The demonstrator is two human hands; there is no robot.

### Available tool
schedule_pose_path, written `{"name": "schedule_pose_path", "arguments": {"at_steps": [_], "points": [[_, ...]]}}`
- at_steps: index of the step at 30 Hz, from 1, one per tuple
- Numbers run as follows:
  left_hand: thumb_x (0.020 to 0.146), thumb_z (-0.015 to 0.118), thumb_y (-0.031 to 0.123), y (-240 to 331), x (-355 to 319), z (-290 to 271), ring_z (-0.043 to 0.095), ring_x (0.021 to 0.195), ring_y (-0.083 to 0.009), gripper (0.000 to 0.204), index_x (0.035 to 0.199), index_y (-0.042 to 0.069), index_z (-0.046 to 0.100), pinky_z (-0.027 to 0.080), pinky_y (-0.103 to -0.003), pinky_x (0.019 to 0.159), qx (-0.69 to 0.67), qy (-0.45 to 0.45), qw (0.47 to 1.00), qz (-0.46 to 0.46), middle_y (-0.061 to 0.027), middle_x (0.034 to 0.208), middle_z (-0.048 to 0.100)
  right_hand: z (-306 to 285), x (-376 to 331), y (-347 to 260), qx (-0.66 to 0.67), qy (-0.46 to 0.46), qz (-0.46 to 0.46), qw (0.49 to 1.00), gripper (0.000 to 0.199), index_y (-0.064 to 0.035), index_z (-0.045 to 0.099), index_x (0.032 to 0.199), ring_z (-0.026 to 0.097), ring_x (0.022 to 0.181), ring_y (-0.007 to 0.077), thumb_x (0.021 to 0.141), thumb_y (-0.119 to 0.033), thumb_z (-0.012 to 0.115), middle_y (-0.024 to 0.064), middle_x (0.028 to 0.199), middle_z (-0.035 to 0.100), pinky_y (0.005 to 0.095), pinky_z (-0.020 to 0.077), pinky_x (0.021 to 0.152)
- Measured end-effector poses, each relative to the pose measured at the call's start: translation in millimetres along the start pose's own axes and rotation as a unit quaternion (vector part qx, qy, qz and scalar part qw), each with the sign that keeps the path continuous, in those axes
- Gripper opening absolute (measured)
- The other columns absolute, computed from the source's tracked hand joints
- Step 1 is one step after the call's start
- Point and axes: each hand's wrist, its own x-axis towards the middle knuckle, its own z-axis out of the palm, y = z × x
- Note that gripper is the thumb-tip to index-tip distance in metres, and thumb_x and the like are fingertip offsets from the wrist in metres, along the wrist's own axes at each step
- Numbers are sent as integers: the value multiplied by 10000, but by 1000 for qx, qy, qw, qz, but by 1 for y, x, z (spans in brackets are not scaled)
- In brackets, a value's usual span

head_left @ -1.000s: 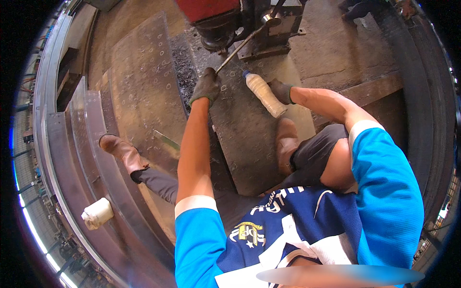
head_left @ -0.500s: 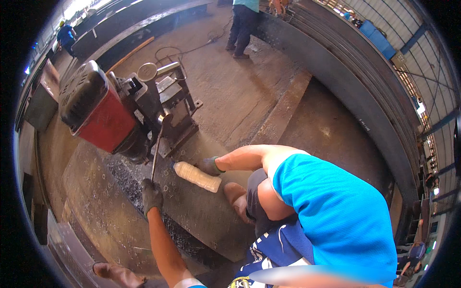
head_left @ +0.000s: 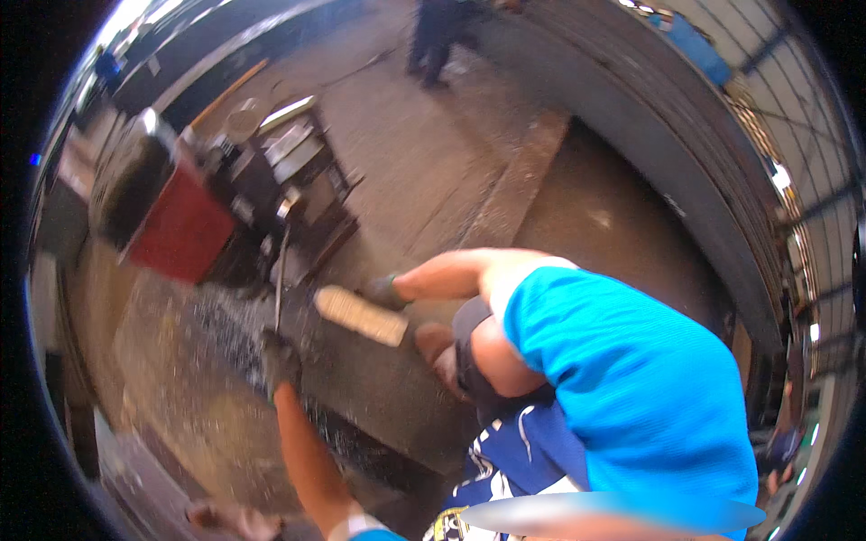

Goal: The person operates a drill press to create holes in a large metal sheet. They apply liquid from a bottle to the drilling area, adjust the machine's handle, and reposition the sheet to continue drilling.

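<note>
My gloved left hand [head_left: 281,362] is closed around the lower end of a long metal lever [head_left: 280,279]. The lever hangs from a red and black portable drill press [head_left: 185,221] on the left. My gloved right hand [head_left: 385,291] grips a plastic bottle [head_left: 361,317] from its far side, and its fingers are mostly hidden. Pale, yellowish contents fill the bottle, which lies tilted with its narrow end toward the drill's foot. Beneath both hands is a dark steel plate [head_left: 388,388]. Motion blurs the view.
Metal shavings [head_left: 230,334] lie scattered below the drill. Long steel beams [head_left: 631,135] are stacked at the right. At the far side stands another person [head_left: 433,45] in dark trousers. A cable [head_left: 361,68] runs across the floor, and my boot [head_left: 437,352] is beside the bottle.
The whole view has shifted, so the drill and both hands appear farther up and left, and blurrier. My left hand stays on the lever, my right on the bottle.
</note>
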Motion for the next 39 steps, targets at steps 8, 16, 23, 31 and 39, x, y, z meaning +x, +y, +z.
{"name": "schedule_pose_path", "arguments": {"at_steps": [8, 16, 23, 31, 39], "points": [[980, 523, 244, 35, -15, -34, 548, 1303, -473, 452, 1394, 63, 522, 459, -531, 1064, 15, -91, 988, -127, -282, 1385, 583, 9, 2, -3, -97, -61, 36, 993, 357, -15, 680, 1268, 664, 1034, 197, 1059, -261, 527, 109, 1185, 724, 407, 516, 944], [960, 562, 236, 42, -14, -35, 638, 1168, -505, 373, 1303, 92, 547, 509, -577, 961, 6, -78, 984, -162, -329, 1209, 663, 11, 4, -9, -173, -27, -2, 985, 277, -29, 724, 1154, 702, 901, 235, 1030, -198, 543, 85, 1041, 738, 425, 557, 835], [921, 560, 171, 56, -21, -44, 655, 1146, -484, 348, 1254, 75, 592, 525, -554, 957, 9, -46, 990, -131, -323, 1205, 666, 3, -3, -24, -497, -105, -110, 854, 246, -80, 698, 1191, 699, 965, 233, 1010, -219, 608, 98, 1114, 735, 409, 562, 871], [953, 558, 253, 48, -16, -31, 658, 1136, -486, 356, 1266, 87, 587, 525, -567, 939, 5, -50, 989, -140, -303, 1221, 668, 10, 7, -5, -302, -87, -8, 949, 472, -70, 598, 1321, 665, 1084, 279, 1100, -380, 319, 105, 1206, 691, 405, 538, 984], [966, 556, 319, 33, -10, -18, 666, 1121, -472, 383, 1282, 106, 594, 524, -561, 929, 36, -50, 991, -115, -271, 1191, 691, -1, 16, 25, -217, -117, -249, 937, 337, -64, 620, 1266, 684, 1016, 235, 1111, -285, 418, 91, 1156, 695, 415, 571, 937]]}}
